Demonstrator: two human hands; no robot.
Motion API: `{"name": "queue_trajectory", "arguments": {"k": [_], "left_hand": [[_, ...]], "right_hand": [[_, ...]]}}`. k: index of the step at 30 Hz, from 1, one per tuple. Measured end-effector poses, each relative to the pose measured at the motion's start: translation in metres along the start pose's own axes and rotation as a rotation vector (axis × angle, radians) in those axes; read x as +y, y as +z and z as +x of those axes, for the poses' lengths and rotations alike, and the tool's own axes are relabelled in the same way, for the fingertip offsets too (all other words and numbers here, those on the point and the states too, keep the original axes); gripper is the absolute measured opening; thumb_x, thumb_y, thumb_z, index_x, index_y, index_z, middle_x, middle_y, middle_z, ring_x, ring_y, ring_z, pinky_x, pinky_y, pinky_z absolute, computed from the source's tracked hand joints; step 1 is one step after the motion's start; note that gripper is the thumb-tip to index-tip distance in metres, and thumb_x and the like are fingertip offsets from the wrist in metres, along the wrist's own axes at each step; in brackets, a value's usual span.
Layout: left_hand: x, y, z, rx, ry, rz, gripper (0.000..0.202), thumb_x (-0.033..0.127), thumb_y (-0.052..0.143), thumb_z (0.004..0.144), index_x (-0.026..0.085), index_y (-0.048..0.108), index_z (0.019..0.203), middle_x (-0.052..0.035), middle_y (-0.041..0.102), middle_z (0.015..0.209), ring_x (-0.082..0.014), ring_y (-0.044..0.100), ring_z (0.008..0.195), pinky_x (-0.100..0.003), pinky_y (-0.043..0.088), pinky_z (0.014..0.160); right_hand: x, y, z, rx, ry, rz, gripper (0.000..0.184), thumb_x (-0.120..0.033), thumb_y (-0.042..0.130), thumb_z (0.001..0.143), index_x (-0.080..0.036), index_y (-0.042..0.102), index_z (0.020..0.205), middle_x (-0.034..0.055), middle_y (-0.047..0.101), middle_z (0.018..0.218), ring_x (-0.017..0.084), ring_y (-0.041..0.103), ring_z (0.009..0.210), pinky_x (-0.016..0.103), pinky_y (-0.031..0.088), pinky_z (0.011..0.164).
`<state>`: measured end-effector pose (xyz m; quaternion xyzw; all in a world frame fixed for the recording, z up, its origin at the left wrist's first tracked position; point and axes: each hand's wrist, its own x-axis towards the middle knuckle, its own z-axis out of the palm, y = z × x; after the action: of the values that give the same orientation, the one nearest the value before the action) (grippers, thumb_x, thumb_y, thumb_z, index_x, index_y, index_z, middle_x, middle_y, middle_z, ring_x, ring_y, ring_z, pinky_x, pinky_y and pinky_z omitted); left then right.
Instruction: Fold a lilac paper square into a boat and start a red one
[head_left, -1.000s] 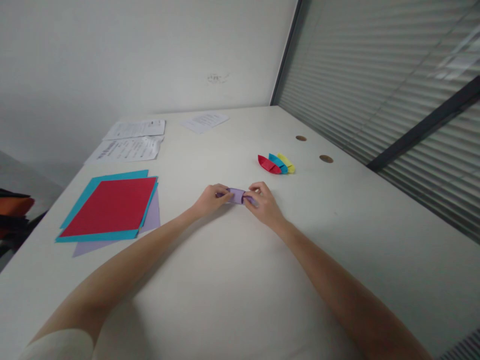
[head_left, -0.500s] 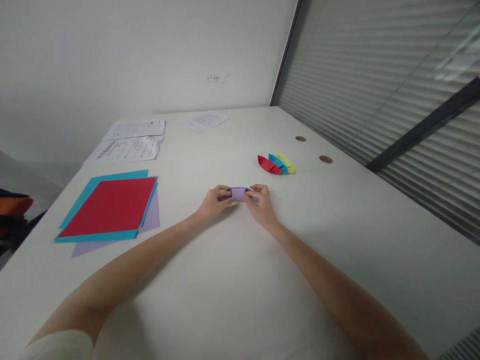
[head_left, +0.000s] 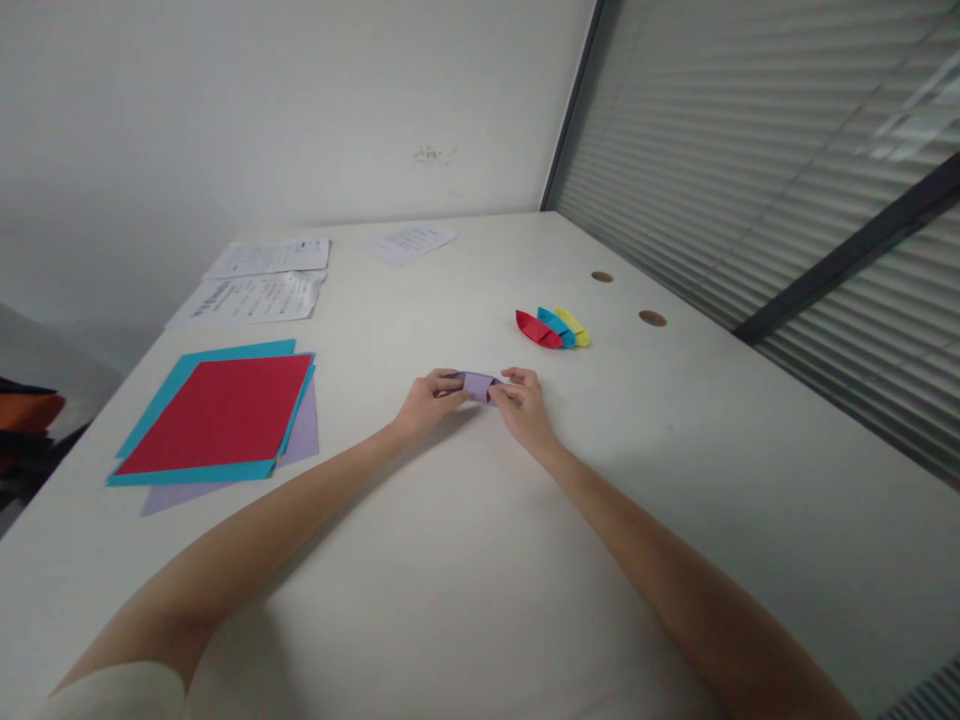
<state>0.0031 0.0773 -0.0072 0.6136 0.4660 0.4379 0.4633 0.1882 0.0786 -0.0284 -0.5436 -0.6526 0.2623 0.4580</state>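
Right now, the left hand and the right hand both pinch a small folded purple paper between them, one at each end, low over the white table near its middle. Just beyond lie three folded paper pieces in red, blue and yellow, while a stack of coloured sheets rests well apart to the left.

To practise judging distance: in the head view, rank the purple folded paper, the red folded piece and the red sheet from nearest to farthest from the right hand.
1. Purple folded paper, pinched in the right hand.
2. Red folded piece, just beyond it.
3. Red sheet, far to the left.
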Motion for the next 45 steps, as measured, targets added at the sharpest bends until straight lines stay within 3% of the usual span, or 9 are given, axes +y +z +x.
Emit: {"name": "queue_trajectory", "arguments": {"k": [5,10,18,27,32,35,37,41,45], "left_hand": [[0.0,0.003,-0.002,-0.046,-0.013,-0.064,0.018,0.025,0.067,0.077,0.02,0.079,0.09,-0.0097,0.068,0.113,-0.0261,0.06,0.11,-0.042,0.045,0.1],[-0.002,0.009,-0.003,-0.029,-0.07,-0.292,0.017,0.028,0.072,0.071,0.014,0.078,0.079,-0.0125,0.069,0.103,-0.024,0.062,0.097,-0.039,0.046,0.092],[-0.003,0.009,-0.002,0.074,-0.085,-0.428,0.022,0.025,0.077,0.063,0.016,0.08,0.083,-0.0128,0.066,0.112,-0.0254,0.057,0.106,-0.038,0.043,0.096],[0.01,0.012,-0.007,0.16,-0.153,-0.679,0.028,0.029,0.085,0.062,0.011,0.077,0.083,-0.0115,0.068,0.107,-0.0199,0.062,0.097,-0.038,0.05,0.095],[0.013,0.01,-0.006,0.135,-0.166,-0.657,0.028,0.031,0.083,0.063,0.01,0.076,0.079,-0.0133,0.07,0.106,-0.0209,0.064,0.097,-0.038,0.05,0.096],[0.011,0.004,-0.001,0.088,-0.175,-0.537,0.024,0.033,0.075,0.069,0.01,0.075,0.076,-0.0132,0.072,0.101,-0.0214,0.064,0.094,-0.039,0.053,0.09],[0.008,-0.002,0.003,0.07,-0.164,-0.318,0.02,0.028,0.067,0.071,0.011,0.075,0.078,-0.0105,0.073,0.096,-0.0199,0.065,0.088,-0.036,0.054,0.083],[0.004,-0.016,0.009,-0.056,-0.048,0.333,0.025,0.019,0.058,0.072,0.017,0.078,0.088,-0.0045,0.076,0.087,-0.0171,0.065,0.076,-0.03,0.052,0.077],[0.007,-0.025,0.007,-0.186,0.137,0.684,0.021,0.023,0.062,0.075,0.023,0.078,0.089,-0.0028,0.077,0.091,-0.0193,0.068,0.083,-0.027,0.049,0.079]], "right_hand": [[0.0,0.0,0.001,0.003,-0.005,-0.001,0.024,-0.037,0.059,0.085,-0.022,0.076,0.093,0.0123,0.051,0.119,0.027,0.05,0.117,0.046,0.039,0.107],[0.003,0.001,0.004,-0.001,-0.007,0.037,0.025,-0.038,0.058,0.085,-0.021,0.076,0.087,0.0111,0.054,0.115,0.025,0.052,0.114,0.045,0.04,0.106],[0.002,0.001,0.005,0.038,0.079,0.093,0.024,-0.039,0.061,0.08,-0.021,0.077,0.083,0.0106,0.056,0.112,0.025,0.052,0.111,0.045,0.039,0.105],[-0.014,0.002,-0.01,0.016,-0.208,-0.058,0.031,-0.036,0.06,0.085,-0.024,0.073,0.111,0.011,0.045,0.12,0.026,0.047,0.115,0.047,0.038,0.108],[-0.02,-0.001,-0.012,0.027,-0.262,-0.139,0.026,-0.031,0.061,0.085,-0.023,0.074,0.106,0.0117,0.042,0.123,0.028,0.045,0.119,0.047,0.043,0.103],[-0.02,-0.005,-0.009,0.08,-0.284,-0.214,0.019,-0.028,0.06,0.085,-0.023,0.075,0.095,0.0118,0.045,0.122,0.029,0.046,0.118,0.049,0.043,0.1],[-0.017,-0.008,-0.004,0.069,-0.306,-0.216,0.018,-0.022,0.058,0.085,-0.021,0.075,0.091,0.0115,0.051,0.114,0.027,0.051,0.111,0.048,0.045,0.098],[-0.006,-0.01,0.004,-0.082,-0.292,-0.123,0.018,-0.012,0.059,0.081,-0.022,0.074,0.084,0.0065,0.059,0.092,0.019,0.06,0.088,0.037,0.052,0.085],[0.001,-0.013,0.007,-0.202,-0.273,-0.102,0.01,-0.014,0.067,0.077,-0.021,0.074,0.081,0.0052,0.06,0.091,0.018,0.061,0.085,0.035,0.052,0.084]]}}
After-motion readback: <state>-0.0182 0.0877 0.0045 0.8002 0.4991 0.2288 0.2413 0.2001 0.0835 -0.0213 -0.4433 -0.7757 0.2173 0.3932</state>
